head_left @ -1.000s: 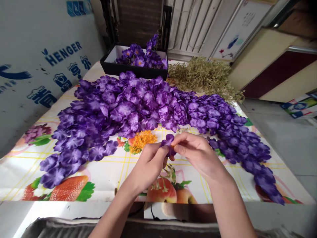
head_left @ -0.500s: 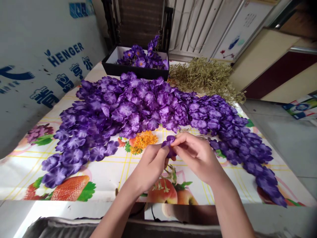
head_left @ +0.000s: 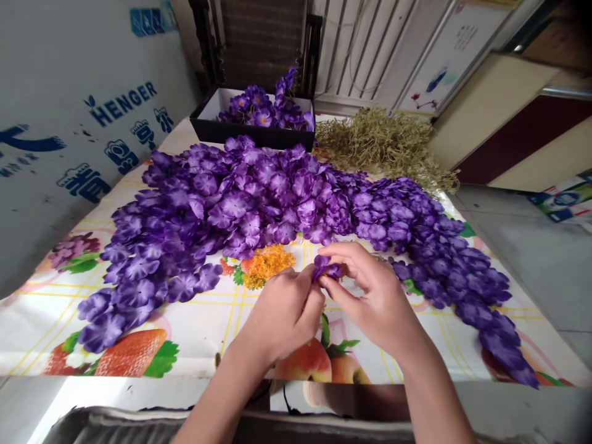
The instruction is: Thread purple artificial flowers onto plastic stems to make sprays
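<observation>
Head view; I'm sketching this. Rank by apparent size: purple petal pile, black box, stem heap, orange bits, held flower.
Purple petal pile
Black box and stem heap: too alike to rank
Orange bits
Held flower, partly hidden

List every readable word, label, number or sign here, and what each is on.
"HENGER": pale panel at left.
"青": same panel, first of a row of stylised characters; the rest uncertain.
Too blurred: small letters at the panel's left edge.
Too small: print on the poster and carton at right.
</observation>
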`<state>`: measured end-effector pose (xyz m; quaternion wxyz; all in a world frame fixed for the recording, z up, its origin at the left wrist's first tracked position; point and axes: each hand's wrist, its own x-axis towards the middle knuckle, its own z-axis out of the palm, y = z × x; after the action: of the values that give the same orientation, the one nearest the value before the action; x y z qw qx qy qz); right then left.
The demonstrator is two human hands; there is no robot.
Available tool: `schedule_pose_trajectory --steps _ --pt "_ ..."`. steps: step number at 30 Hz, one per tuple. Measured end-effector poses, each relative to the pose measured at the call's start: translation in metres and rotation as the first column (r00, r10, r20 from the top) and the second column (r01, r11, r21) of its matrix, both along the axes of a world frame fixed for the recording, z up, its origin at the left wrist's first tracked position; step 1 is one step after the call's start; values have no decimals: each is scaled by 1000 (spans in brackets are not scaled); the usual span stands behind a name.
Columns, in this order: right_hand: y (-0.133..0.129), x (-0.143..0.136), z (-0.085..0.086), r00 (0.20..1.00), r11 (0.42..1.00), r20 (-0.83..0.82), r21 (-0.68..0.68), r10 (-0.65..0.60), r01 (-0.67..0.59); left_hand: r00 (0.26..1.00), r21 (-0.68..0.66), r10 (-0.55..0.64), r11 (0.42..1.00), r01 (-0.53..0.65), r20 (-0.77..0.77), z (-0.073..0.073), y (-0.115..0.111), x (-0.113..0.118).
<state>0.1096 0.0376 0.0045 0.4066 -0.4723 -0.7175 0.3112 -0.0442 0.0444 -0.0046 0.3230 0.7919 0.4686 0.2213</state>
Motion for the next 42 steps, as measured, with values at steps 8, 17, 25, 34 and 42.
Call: schedule_pose_trajectory --steps 8,17,25,34,42 --pt "2 4 4 998 997 68 72 -10 5 1000 62 21 998 -19 -22 1 0 0" --pt "1 4 2 999 997 41 82 -10 6 991 -24 32 999 -29 133 3 0 -1" --pt "1 3 1 997 990 71 138 -22 12 994 -26 31 999 -28 104 4 -1 0" --pt "7 4 -9 997 995 -66 100 30 -23 992 -65 22 998 -14 127 4 1 -1" --pt "4 3 -11 972 977 -233 -214 -44 -7 990 192 -52 978 77 -129 2 -1 0"
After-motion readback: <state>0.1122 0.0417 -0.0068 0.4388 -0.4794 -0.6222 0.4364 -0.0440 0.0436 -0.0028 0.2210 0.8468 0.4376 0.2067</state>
